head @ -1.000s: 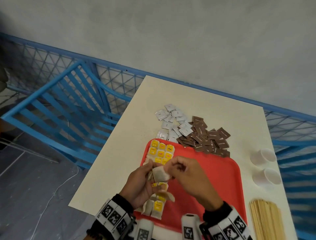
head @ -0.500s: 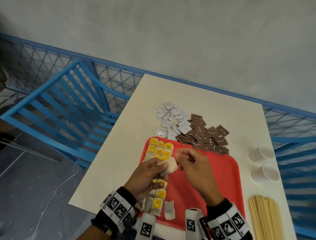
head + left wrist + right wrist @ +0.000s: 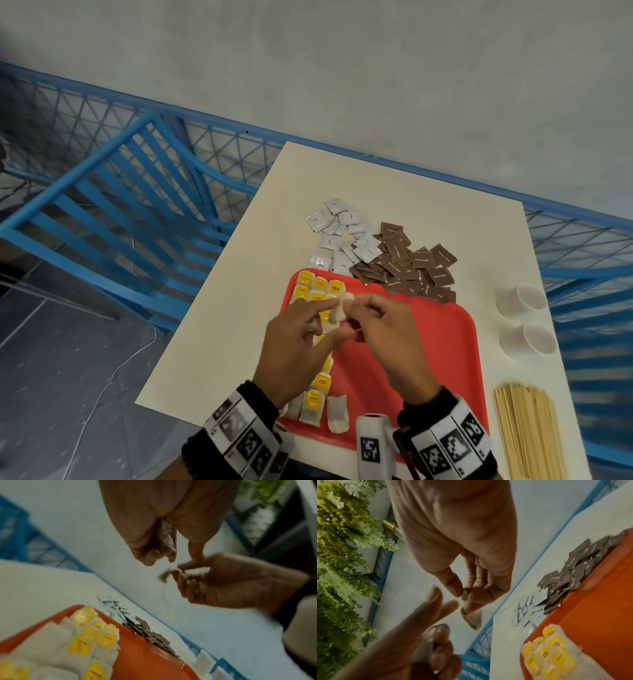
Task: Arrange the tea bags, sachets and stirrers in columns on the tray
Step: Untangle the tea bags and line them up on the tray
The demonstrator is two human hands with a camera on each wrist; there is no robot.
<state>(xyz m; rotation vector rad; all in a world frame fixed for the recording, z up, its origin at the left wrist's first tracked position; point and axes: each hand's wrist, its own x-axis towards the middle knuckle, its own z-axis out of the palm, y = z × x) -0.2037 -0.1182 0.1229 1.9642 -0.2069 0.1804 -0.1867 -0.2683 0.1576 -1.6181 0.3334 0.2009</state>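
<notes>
a loose tea bag (image 3: 337, 310) hangs in the air over the upper left part of the red tray (image 3: 428, 342), pinched at its top corner by the right hand (image 3: 383, 337), thumb and forefinger pressed together on it; its string dangles free in the left wrist view, which is probably why it is held up, to untangle it before laying it flat. the left hand (image 3: 294, 349) sits just beside it, two fingers (image 3: 435, 599) stretched out toward the bag while the others curl on what looks like another bag in the palm, though blur makes that unsure. below, the laid tea bags (image 3: 318, 289) with yellow tags run in columns along the tray's left edge, so the held one likely extends them. white sachets (image 3: 339, 236) and brown sachets (image 3: 407, 265) lie heaped on the surface (image 3: 394, 192) beyond the tray, stirrers (image 3: 527, 431) at lower right, two cups (image 3: 524, 318) near them, all unsorted.
</notes>
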